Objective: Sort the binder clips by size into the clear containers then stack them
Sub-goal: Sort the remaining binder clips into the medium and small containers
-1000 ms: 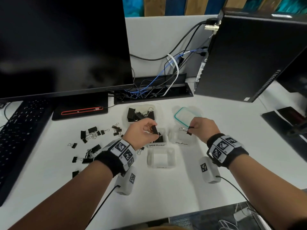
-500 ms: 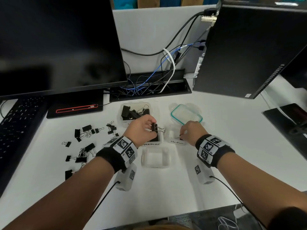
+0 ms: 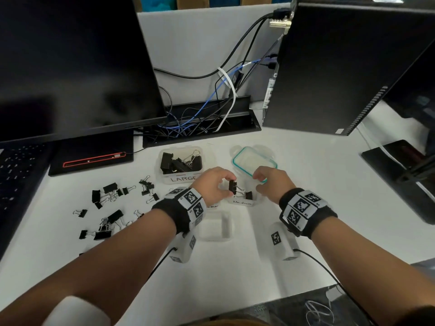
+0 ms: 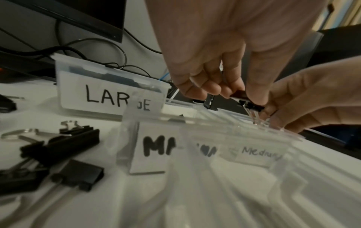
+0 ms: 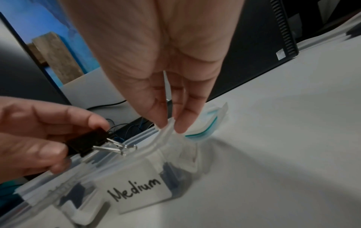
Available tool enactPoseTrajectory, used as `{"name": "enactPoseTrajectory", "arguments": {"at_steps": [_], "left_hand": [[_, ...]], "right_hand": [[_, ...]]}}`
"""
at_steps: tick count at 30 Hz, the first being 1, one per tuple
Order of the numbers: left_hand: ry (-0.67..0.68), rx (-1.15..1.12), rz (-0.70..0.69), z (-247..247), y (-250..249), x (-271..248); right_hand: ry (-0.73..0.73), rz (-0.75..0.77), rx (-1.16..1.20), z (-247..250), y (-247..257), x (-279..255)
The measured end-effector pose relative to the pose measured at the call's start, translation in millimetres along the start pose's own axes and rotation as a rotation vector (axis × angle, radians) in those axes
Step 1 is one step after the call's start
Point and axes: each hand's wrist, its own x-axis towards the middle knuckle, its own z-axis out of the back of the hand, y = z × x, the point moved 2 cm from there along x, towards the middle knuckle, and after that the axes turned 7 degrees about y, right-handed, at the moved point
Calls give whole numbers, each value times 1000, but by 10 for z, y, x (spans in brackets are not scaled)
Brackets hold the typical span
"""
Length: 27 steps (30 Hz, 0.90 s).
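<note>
My left hand pinches a medium black binder clip between thumb and fingers, its wire handles pointing down over the clear "Medium" container. Another clip lies inside that container. In the right wrist view the held clip hangs just above the container's rim. My right hand holds nothing; its straight fingertips touch the far rim. The "LARGE" container holds several big clips. A second "Medium" container sits under my left wrist.
Several loose black clips lie scattered on the white desk to the left. An empty clear container stands nearer me. A teal-rimmed lid lies behind my right hand. Monitor, keyboard, cable tray and a computer tower ring the back.
My right hand lowered its clip into the Medium container, let go and lifted off empty. My left hand carried its clip rightward over that same container.
</note>
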Motion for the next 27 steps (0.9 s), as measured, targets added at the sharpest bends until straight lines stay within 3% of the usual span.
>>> {"name": "enactPoseTrajectory", "arguments": {"at_steps": [11, 27], "left_hand": [[5, 360, 84, -47, -127, 148], [68, 514, 116, -100, -182, 108]], "right_hand": [[-15, 4, 37, -51, 20, 9], [-3, 28, 33, -95, 18, 42]]}}
